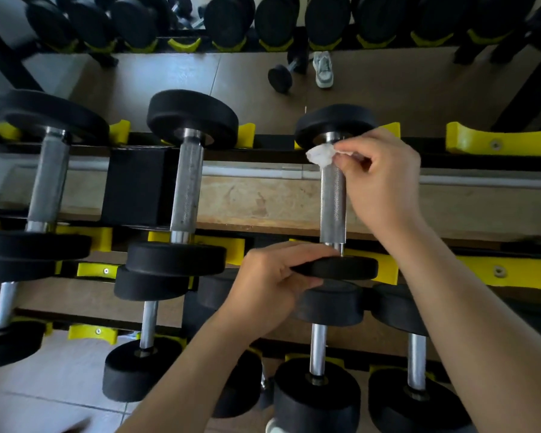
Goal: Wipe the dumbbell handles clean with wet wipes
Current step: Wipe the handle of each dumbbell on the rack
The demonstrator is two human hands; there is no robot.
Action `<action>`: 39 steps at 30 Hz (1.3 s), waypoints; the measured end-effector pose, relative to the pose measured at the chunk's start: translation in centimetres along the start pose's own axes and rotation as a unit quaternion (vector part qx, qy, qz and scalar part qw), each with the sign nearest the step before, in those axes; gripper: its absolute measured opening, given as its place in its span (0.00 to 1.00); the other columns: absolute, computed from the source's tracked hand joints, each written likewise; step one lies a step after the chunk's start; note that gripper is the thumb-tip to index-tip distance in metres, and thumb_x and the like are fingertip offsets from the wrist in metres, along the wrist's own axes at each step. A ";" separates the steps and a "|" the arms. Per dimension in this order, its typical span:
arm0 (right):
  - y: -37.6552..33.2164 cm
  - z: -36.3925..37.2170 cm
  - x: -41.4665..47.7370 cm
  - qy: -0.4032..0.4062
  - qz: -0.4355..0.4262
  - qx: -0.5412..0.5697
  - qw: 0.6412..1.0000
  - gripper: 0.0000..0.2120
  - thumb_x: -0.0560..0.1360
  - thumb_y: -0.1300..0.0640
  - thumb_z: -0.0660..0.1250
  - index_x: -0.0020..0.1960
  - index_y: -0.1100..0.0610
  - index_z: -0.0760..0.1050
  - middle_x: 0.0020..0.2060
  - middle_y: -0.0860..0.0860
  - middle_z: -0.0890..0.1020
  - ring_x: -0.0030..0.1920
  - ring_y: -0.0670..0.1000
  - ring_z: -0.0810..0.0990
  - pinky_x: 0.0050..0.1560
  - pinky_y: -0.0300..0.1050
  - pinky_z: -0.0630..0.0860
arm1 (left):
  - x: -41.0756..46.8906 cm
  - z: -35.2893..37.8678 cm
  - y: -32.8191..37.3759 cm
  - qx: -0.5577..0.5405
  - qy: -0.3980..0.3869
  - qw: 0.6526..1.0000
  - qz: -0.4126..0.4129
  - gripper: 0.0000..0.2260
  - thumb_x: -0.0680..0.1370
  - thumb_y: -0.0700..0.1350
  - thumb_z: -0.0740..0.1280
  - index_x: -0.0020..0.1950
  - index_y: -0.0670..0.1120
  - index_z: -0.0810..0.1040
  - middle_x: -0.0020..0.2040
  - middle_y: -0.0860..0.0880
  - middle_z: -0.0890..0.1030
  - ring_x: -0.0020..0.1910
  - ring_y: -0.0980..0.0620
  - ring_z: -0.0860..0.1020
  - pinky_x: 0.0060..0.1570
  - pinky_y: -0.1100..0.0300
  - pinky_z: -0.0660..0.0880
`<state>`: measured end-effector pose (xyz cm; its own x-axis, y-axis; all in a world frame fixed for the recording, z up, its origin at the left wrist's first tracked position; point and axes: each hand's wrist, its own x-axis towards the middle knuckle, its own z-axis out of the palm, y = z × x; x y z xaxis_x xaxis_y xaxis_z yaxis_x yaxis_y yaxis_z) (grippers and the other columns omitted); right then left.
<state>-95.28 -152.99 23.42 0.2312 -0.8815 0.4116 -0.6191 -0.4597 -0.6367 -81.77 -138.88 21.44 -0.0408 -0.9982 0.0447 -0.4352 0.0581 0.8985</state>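
A black dumbbell with a knurled steel handle [333, 204] lies across the top tier of the rack, right of centre. My right hand [384, 179] pinches a crumpled white wet wipe [319, 155] against the far end of that handle, just below the far weight head [334, 123]. My left hand [274, 282] grips the near weight head [341, 267] of the same dumbbell, fingers curled over its rim.
Two larger dumbbells [186, 185] [49, 182] lie to the left on the same tier, in yellow cradles [500, 142]. Lower tiers hold smaller dumbbells [317, 354]. A mirror behind shows more dumbbells and a shoe [323, 68].
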 end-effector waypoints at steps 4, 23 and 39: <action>-0.9 -1.5 -3.4 -0.091 0.008 -0.033 0.995 0.05 0.73 0.64 0.71 0.48 0.58 0.82 0.42 0.46 0.75 0.37 0.39 0.71 0.39 0.28 0.65 | 0.3 -0.4 0.7 0.018 -0.033 0.999 -0.015 0.20 0.73 0.33 0.72 0.61 0.51 0.81 0.56 0.56 0.82 0.57 0.62 0.78 0.55 0.66 0.76; 1.3 -1.9 1.0 -0.033 -0.022 -0.075 0.996 0.06 0.75 0.61 0.67 0.47 0.58 0.83 0.40 0.52 0.80 0.39 0.51 0.79 0.39 0.47 0.76 | 1.6 4.2 8.3 0.457 -0.068 0.887 -0.020 0.17 0.77 0.49 0.67 0.64 0.54 0.68 0.53 0.48 0.77 0.50 0.45 0.77 0.37 0.54 0.72; 1.8 -2.2 -3.6 -0.141 -0.052 0.110 0.983 0.07 0.72 0.64 0.71 0.49 0.57 0.83 0.40 0.43 0.79 0.41 0.38 0.76 0.42 0.31 0.74 | -1.2 1.2 1.1 -0.146 0.061 0.984 -0.081 0.25 0.67 0.30 0.68 0.52 0.59 0.85 0.56 0.59 0.83 0.59 0.58 0.79 0.56 0.64 0.76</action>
<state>-98.88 -150.40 22.22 0.5019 -0.8093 0.3050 -0.4111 -0.5335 -0.7391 -83.23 -137.58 21.86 0.1234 -0.9897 -0.0728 -0.1494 -0.0911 0.9846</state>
